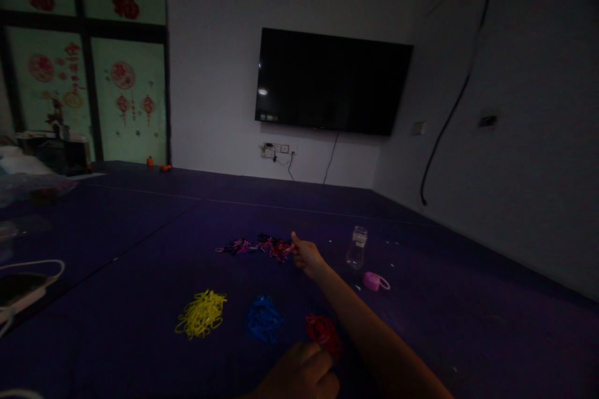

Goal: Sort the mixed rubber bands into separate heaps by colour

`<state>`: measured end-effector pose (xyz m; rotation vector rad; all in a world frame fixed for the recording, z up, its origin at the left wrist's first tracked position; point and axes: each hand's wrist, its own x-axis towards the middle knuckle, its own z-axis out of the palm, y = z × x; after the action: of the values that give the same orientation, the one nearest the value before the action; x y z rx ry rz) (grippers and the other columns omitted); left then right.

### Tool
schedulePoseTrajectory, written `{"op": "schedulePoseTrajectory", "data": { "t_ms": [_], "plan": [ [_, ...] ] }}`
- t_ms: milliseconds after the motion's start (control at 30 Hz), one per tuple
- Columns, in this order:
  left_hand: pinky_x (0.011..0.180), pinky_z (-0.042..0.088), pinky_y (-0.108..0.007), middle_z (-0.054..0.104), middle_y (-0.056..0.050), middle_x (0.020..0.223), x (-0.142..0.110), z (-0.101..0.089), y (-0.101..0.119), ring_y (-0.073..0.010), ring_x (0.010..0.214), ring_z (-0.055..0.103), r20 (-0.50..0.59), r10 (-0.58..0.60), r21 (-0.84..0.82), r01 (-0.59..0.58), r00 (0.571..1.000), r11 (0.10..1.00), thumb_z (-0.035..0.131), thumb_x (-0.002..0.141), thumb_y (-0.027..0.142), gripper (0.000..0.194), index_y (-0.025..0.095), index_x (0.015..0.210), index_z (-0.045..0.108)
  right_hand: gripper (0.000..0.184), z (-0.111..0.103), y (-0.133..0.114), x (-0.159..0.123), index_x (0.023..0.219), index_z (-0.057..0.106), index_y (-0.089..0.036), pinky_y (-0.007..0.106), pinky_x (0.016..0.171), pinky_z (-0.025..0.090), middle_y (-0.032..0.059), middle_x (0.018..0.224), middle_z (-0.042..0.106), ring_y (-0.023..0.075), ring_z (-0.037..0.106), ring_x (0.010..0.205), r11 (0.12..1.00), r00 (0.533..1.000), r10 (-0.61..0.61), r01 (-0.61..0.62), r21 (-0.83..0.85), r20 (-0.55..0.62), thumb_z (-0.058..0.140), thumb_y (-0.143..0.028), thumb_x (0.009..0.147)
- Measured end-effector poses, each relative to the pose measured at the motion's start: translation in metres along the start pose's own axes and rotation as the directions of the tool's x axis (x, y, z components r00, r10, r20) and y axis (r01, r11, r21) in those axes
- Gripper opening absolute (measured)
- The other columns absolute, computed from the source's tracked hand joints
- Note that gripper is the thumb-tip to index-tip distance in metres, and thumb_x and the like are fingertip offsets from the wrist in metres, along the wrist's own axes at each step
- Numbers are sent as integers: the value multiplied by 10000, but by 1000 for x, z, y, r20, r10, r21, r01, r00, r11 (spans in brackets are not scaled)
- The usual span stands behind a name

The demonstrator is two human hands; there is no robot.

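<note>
My right hand [306, 255] reaches out to the right end of a loose pile of mixed pink, red and dark rubber bands [276, 247]. Its fingers are curled at the pile's edge, and I cannot see what lies between them. Close to me, my left hand [302, 374] is closed with its fingers bent, just below a heap of red rubber bands [324, 331]. Anything inside it is hidden. To the left of the red heap lie a blue heap of rubber bands [264, 318] and a yellow heap of rubber bands [202, 313].
A clear plastic bottle [356, 249] stands right of my right hand, with a pink looped cap [373, 281] beside it. A white-edged device with a cable [28, 299] lies at the left on the purple surface [140, 249]. A television [332, 81] hangs on the far wall.
</note>
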<state>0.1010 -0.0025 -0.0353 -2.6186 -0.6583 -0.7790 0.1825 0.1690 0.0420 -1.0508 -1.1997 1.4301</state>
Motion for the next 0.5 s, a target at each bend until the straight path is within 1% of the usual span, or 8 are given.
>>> {"op": "schedulePoseTrajectory", "data": {
  "t_ms": [33,67,133,200,267,333,400,500],
  "plan": [
    [611,382,-199,552,4,756,0,2,0,-122,727,495,4,-9,-8,10,1000,1000,553,881,227,181,153,721,513,432,3,2,-1,530,493,-153,159,336,149,-74,387,349,31,241,317,984,998,-67,63,-168,-17,549,-503,776],
    [616,385,-197,555,1,758,-1,2,0,-123,732,497,6,-11,-16,11,1000,1000,543,886,228,174,153,731,520,435,6,5,-2,515,515,-149,164,354,177,-66,381,352,41,278,333,928,988,-151,137,-346,-14,543,-493,779],
    [626,393,-196,562,-1,774,-2,2,0,-127,750,504,11,2,-29,-1,1000,1000,538,889,228,160,154,747,531,416,10,7,-6,503,566,-143,174,408,244,-37,404,423,66,391,398,704,947,-311,289,-648,84,532,-438,794],
    [636,401,-195,567,-2,788,-2,0,1,-128,761,509,16,6,-38,-6,1000,999,536,890,233,151,156,760,537,366,14,8,-10,550,624,-150,182,483,311,-3,501,552,97,508,506,437,901,-366,387,-812,233,511,-373,818],
    [640,408,-196,569,-3,792,-1,-2,1,-126,754,514,19,-8,-36,9,1000,999,535,892,236,153,156,761,535,304,15,6,-15,680,677,-174,189,570,360,24,661,657,129,594,645,223,883,-332,417,-881,333,468,-313,851],
    [631,409,-197,569,-1,789,-1,-3,2,-125,747,517,21,-12,-29,13,1000,1000,541,889,236,160,156,751,529,271,16,4,-20,858,691,-208,196,659,387,45,837,698,152,627,800,67,882,-275,415,-907,383,425,-258,871],
    [625,407,-198,571,-1,792,0,-4,2,-125,754,519,27,-9,-23,10,1000,1000,548,886,233,166,155,740,524,297,16,1,-23,1033,652,-235,212,719,401,64,971,688,171,621,911,-36,889,-226,401,-915,398,401,-221,875],
    [626,401,-197,574,1,798,0,-6,1,-124,766,518,36,-11,-30,12,999,999,551,883,223,176,155,725,518,423,16,-2,-26,1239,524,-264,249,759,419,87,1084,654,196,607,978,-109,906,-175,370,-923,384,373,-157,859]
  ]
}}
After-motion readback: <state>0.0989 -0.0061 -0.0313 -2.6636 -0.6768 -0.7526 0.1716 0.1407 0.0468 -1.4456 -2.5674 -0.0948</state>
